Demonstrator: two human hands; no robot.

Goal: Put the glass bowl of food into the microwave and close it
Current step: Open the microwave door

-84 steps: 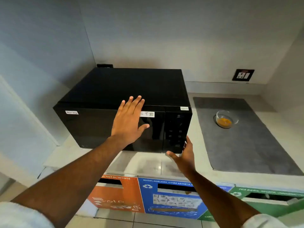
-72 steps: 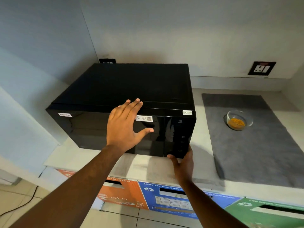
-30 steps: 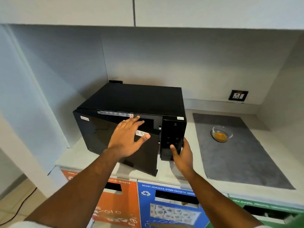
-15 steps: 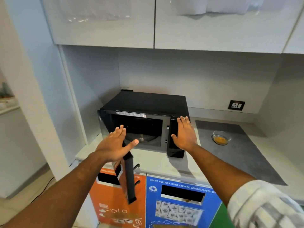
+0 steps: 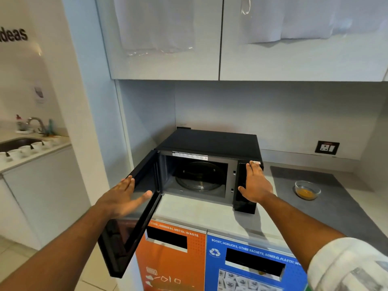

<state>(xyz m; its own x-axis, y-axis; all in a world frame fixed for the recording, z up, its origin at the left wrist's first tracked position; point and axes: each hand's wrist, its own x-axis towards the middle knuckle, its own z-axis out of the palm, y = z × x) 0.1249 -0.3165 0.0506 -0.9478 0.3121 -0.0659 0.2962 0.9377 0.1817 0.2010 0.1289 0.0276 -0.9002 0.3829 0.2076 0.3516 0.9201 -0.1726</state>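
A black microwave (image 5: 212, 141) sits on the counter with its door (image 5: 134, 211) swung wide to the left. Inside, the glass turntable (image 5: 199, 177) is bare. My left hand (image 5: 123, 198) rests flat against the top edge of the door, fingers spread. My right hand (image 5: 255, 183) lies flat on the control panel at the microwave's right front. The small glass bowl (image 5: 307, 190) with orange food stands on a grey mat (image 5: 336, 206) to the right of the microwave, apart from both hands.
Orange bin (image 5: 172, 259) and blue bin (image 5: 252, 267) fronts stand under the counter. White upper cabinets (image 5: 210, 38) hang above. A wall socket (image 5: 327, 147) is at the back right. A sink (image 5: 19, 141) with several white cups lies far left.
The microwave door has swung from shut to fully open, my left hand following it. My right hand moved from the lower front corner onto the control panel. The view pulled back.
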